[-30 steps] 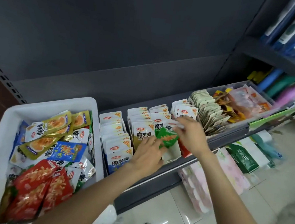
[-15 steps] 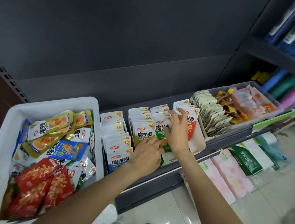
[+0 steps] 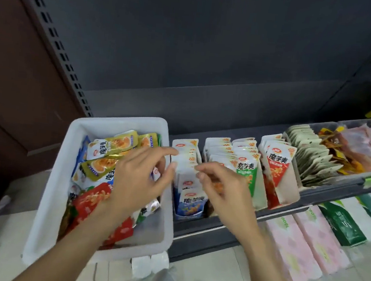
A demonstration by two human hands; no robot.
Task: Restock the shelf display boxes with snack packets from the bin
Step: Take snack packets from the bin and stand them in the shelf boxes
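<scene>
Loosely curled, empty: left hand [image 3: 139,179] over the right side of the white bin [image 3: 121,122], right hand [image 3: 225,191] over the shelf display boxes [image 3: 259,197], fingertips nearly meeting. Below in the bin, loose snack packets [image 3: 110,145] heaped flat, long axes pointing all ways. In the boxes, packets upright in rows running front to back, tops up. Partly hidden by the hands: the blue-packet box [image 3: 190,204]. Blurred at right: clear tray [image 3: 352,127].
</scene>
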